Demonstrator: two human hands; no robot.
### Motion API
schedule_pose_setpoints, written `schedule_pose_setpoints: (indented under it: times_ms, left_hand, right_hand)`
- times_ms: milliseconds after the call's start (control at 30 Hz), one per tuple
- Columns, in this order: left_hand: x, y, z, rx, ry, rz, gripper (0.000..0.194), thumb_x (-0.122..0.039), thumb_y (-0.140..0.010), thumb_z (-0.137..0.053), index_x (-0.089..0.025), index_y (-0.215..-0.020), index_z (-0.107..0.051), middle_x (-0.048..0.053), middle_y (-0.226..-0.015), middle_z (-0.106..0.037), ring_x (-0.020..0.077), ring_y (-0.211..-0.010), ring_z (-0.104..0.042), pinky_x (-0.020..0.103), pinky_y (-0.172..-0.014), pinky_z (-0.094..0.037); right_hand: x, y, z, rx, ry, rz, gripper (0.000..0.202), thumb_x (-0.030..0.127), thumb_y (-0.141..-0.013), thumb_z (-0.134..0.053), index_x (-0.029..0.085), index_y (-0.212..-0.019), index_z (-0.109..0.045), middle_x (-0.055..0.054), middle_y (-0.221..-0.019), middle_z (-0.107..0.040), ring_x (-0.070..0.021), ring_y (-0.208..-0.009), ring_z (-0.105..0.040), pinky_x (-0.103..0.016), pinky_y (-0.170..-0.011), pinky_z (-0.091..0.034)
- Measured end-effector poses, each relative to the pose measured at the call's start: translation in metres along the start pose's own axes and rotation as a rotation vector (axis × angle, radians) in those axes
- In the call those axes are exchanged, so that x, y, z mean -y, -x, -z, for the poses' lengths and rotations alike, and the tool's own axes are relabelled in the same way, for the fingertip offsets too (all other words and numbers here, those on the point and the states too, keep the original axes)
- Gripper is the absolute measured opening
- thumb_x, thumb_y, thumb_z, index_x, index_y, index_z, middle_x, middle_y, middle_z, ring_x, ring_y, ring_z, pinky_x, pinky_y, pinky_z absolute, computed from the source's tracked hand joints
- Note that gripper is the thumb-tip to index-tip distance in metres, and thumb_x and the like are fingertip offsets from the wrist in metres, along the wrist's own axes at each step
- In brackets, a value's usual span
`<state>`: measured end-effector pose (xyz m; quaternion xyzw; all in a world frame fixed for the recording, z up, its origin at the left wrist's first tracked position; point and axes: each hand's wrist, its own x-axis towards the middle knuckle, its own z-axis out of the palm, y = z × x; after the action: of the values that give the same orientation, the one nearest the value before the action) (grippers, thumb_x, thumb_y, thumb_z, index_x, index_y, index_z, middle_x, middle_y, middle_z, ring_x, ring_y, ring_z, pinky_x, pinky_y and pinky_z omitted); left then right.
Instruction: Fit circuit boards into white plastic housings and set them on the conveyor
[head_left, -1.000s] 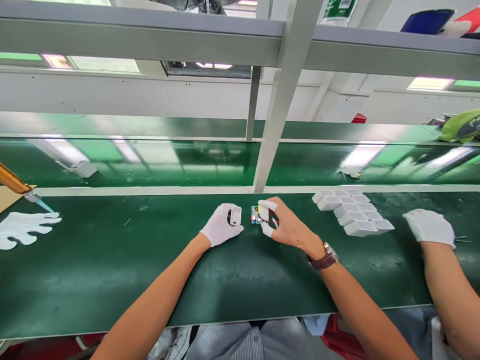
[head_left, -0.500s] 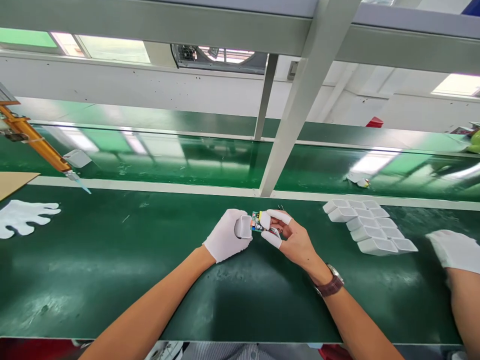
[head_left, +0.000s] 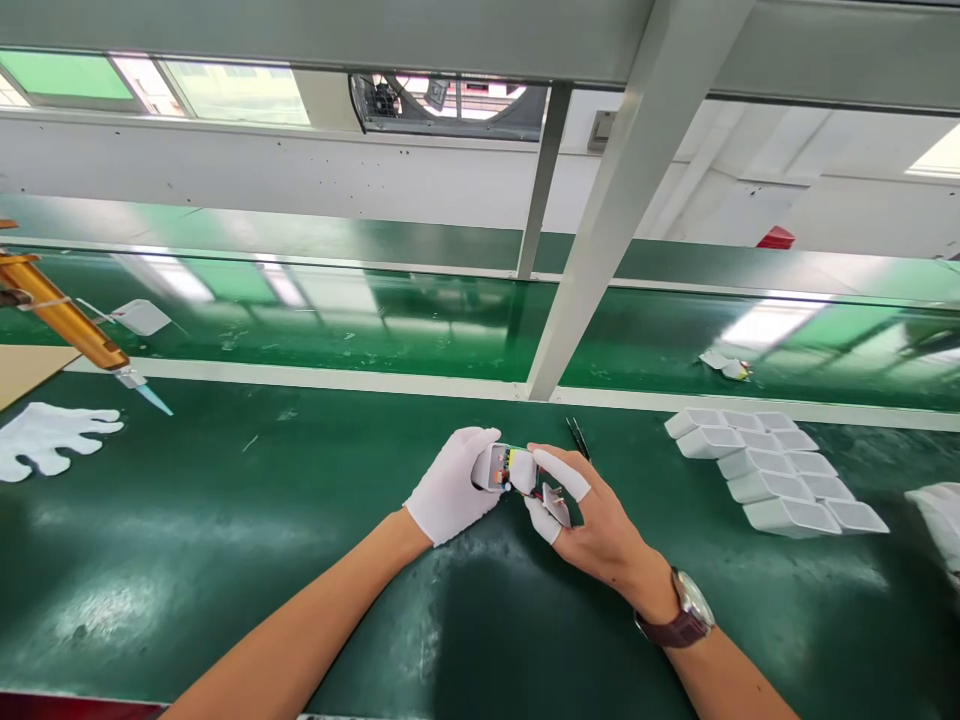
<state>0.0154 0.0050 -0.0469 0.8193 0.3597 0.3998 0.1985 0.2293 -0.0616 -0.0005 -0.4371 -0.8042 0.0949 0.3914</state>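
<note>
Head view: both hands meet near the middle of the green counter (head_left: 225, 570). Left hand (head_left: 452, 490), in a white glove, has its fingers curled round a small white housing (head_left: 487, 466), open side up and to the right. Circuit board (head_left: 508, 462) lies at that opening, its left part inside the housing, small coloured components showing.

Right hand (head_left: 604, 525) bare but for white covers on thumb and forefinger; fingers grasping the circuit board at its right end, by a pale block (head_left: 523, 472). Pale piece with metal pins (head_left: 556, 504) sits between the covered digits, close to the palm; red wire visible beside it. Wristwatch (head_left: 695, 603) on the right wrist, dark strap.

Dark tweezers (head_left: 577, 438) on the counter, just beyond the right hand. Farther right, white boxes (head_left: 780, 470) grouped in touching, staggered rows. At the right edge, a co-worker's gloved hand (head_left: 936, 515), cut off by the frame.

Left side: white glove lying flat (head_left: 56, 440), fingers spread to the right; tan sheet (head_left: 30, 370) beyond it. Orange dispenser (head_left: 75, 322) slants above, pale blue tip down and to the right.
</note>
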Motion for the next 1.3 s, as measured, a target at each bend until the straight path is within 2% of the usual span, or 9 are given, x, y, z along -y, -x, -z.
schedule_pose_setpoints:
  times_ms: [300,733,1100,1300]
  left_hand:
    - [-0.0027,0.0005,0.0004,0.027,-0.02,0.005,0.07,-0.015,-0.073,-0.075,-0.022,-0.138,-0.049,0.015,-0.126,-0.057,0.0298,-0.115,-0.062,0.047,-0.096,-0.057]
    - [-0.001,0.0008,-0.0018,-0.011,-0.05,-0.04,0.069,-0.015,-0.074,-0.074,-0.023,-0.137,-0.049,0.014,-0.123,-0.057,0.0286,-0.115,-0.061,0.046,-0.096,-0.056]
    - [-0.0044,-0.0018,0.0012,0.029,-0.027,0.026,0.061,-0.016,-0.073,-0.075,-0.025,-0.13,-0.055,0.012,-0.123,-0.059,0.0283,-0.115,-0.062,0.045,-0.096,-0.056]
    - [-0.0078,-0.0058,0.0037,0.082,-0.039,0.073,0.053,-0.016,-0.072,-0.076,-0.026,-0.122,-0.06,0.01,-0.116,-0.064,0.0274,-0.111,-0.062,0.043,-0.096,-0.055]
  right_hand:
    - [-0.0018,0.0009,-0.0026,0.057,0.009,-0.021,0.065,0.01,-0.089,-0.056,0.025,-0.149,-0.037,-0.013,-0.13,-0.061,-0.0257,-0.114,-0.063,-0.044,-0.093,-0.06]
    - [-0.0011,0.0003,-0.0066,0.025,0.043,-0.003,0.063,0.01,-0.089,-0.056,0.025,-0.148,-0.038,-0.013,-0.13,-0.061,-0.0245,-0.105,-0.064,-0.043,-0.089,-0.06]
    - [-0.0007,0.0021,-0.006,0.05,0.069,0.012,0.07,0.008,-0.089,-0.055,0.028,-0.152,-0.032,-0.013,-0.136,-0.059,-0.0266,-0.108,-0.063,-0.046,-0.091,-0.058]
    - [0.0006,0.0026,-0.0053,0.083,0.068,-0.009,0.072,0.007,-0.089,-0.053,0.028,-0.154,-0.029,-0.012,-0.14,-0.057,-0.0287,-0.119,-0.06,-0.048,-0.097,-0.057]
